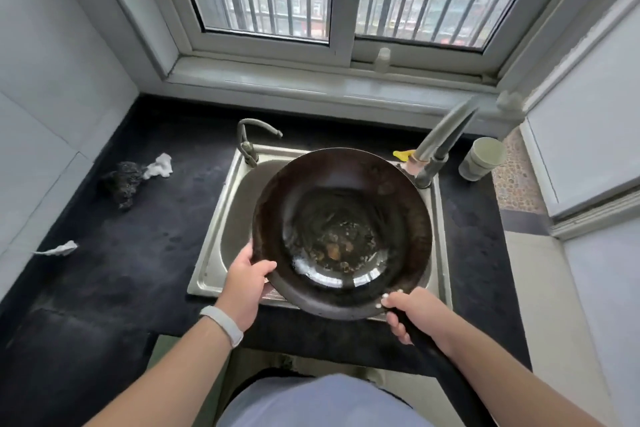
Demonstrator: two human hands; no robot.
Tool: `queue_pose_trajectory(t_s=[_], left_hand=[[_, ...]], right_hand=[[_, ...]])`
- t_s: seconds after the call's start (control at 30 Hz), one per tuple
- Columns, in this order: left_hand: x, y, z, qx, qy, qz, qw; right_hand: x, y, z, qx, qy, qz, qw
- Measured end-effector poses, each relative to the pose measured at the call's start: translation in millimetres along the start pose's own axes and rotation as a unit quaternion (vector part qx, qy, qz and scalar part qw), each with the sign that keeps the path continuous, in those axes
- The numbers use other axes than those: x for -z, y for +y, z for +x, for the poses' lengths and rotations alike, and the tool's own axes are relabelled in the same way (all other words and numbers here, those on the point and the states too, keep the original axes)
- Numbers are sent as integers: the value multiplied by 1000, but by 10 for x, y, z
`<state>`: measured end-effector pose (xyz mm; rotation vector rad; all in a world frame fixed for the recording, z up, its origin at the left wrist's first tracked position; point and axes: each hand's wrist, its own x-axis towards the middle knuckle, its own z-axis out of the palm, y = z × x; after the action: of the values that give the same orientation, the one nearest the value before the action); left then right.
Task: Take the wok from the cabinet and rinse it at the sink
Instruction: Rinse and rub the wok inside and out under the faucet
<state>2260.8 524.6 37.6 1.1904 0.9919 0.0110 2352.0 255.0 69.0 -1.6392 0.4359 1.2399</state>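
We hold the wok (341, 232) over the sink (221, 253) with both hands. Nearest us, our right hand (417, 314) has its grip closed around the black handle (436, 354), close to where it meets the pan. Our left hand (244, 282), with a white band (221, 324) on its wrist, has its grip closed on the wok's left rim, thumb over the edge. The wok is tilted a little towards us; inside it we see a shallow film of liquid and brownish, crusted bits gathered at the bottom. The steel sink under it is mostly hidden by the pan, so we cannot tell what it holds. On the dark bench (114, 274) to the left lie a scrap of white paper (57, 249), then further back a dark scrubber (123, 182) touching a crumpled white tissue (159, 166). Behind the sink stand a small tap (249, 142) on the left and a larger tap (440, 146) on the right. A pale cup (481, 158) stands on the bench beyond that; its contents do not show
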Motion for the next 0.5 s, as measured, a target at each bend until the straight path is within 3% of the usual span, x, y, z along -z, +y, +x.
queue_pose_trajectory(t_s=[0.3, 0.5], left_hand=[[161, 191, 488, 15, -40, 102, 994], [50, 154, 658, 50, -42, 140, 988]], right_hand=[[-336, -78, 241, -39, 23, 61, 997], [-216, -161, 319, -41, 10, 32, 999]])
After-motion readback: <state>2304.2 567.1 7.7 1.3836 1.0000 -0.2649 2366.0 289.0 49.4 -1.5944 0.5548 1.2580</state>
